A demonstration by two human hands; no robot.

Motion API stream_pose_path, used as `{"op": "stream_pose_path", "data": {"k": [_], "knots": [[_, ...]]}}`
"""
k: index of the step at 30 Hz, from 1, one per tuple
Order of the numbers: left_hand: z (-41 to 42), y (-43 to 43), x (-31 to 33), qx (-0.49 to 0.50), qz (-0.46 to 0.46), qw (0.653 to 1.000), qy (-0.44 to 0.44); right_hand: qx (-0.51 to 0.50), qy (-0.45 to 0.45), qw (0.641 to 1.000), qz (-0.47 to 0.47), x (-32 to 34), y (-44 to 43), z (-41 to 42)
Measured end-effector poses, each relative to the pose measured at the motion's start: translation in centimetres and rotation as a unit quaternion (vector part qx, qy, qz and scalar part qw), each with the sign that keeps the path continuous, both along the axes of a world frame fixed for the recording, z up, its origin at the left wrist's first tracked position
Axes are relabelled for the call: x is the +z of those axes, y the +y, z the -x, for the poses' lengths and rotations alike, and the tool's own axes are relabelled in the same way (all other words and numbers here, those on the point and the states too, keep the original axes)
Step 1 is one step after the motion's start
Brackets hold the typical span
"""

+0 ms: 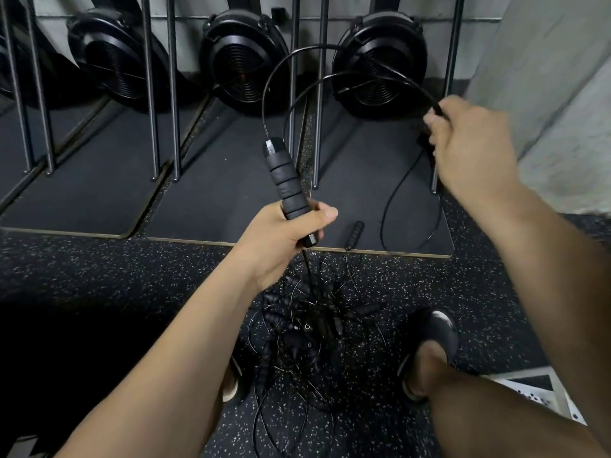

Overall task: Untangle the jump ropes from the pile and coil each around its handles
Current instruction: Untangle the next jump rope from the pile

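Above the pile of tangled ropes on the floor, the left hand has its fingers closed around 1 handle, which points up and away. The right hand, farther from the pile, pinches the cord looping off the handle's top. I think the cord gets wrapped around that handle next.

We see a dark floor with little white specks. A big messy pile of black jump ropes lies on it, between two black shoes. Thin loops spread out from the pile over the floor. Flat black mats lie side by side on the floor, farther back. One loose handle rests on the near edge of a mat, and a thin rope curls on that mat beside it.
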State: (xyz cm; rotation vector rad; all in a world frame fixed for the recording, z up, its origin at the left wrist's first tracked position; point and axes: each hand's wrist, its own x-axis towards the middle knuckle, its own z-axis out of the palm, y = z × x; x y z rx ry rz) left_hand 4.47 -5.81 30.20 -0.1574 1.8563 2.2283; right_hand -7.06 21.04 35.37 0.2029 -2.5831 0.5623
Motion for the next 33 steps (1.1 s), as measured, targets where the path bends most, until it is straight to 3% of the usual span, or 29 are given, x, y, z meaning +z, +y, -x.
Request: {"op": "stream_pose_path", "data": {"k": [3, 7, 10, 11, 13, 14, 16, 19, 27, 29, 33], "knots": [[0.0, 0.1, 0.0, -0.01, 0.009, 1.0, 0.0, 0.006, -0.021, 1.0, -0.016, -0.1, -0.1, 0.4], [-0.1, 0.4, 0.3, -0.007, 0.008, 1.0, -0.006, -0.064, -0.239, 0.964, -0.098, -1.7, -0.9, -1.2], [-0.2, 0.9, 0.1, -0.007, 0.005, 1.0, -0.015, -0.019, -0.296, 0.954, -0.039, -1.6, -2.8, -4.9], [-0.3, 1.2, 0.0, -0.004, 0.005, 1.0, -0.014, 0.028, -0.361, 0.932, -0.005, -1.8, -3.6, -6.4], [-0.3, 1.7, -0.3, -0.004, 0.0, 1.0, -0.007, 0.146, -0.5, 0.85, 0.08, -2.1, -5.6, -9.4], [-0.3, 2.0, -0.4, -0.008, -0.008, 1.0, -0.005, 0.192, -0.53, 0.817, 0.121, -2.5, -6.3, -10.3], [-0.3, 2.3, -0.5, -0.016, -0.01, 1.0, -0.001, 0.226, -0.524, 0.797, 0.197, -3.4, -7.1, -10.9], [-0.5, 2.7, 0.0, -0.012, 0.028, 1.0, 0.01, 0.193, -0.496, 0.81, 0.245, -4.4, -8.2, -10.7], [-0.9, 4.1, -0.1, -0.032, 0.061, 0.998, 0.011, 0.176, -0.434, 0.794, 0.388, -5.2, -9.2, -11.8], [-0.8, 4.3, -0.6, -0.044, 0.07, 0.997, 0.004, 0.19, -0.434, 0.779, 0.411, -5.3, -8.6, -12.2], [-0.5, 3.9, -0.9, -0.068, 0.14, 0.988, 0.017, 0.215, -0.46, 0.713, 0.484, -4.5, -6.8, -12.2]]}}
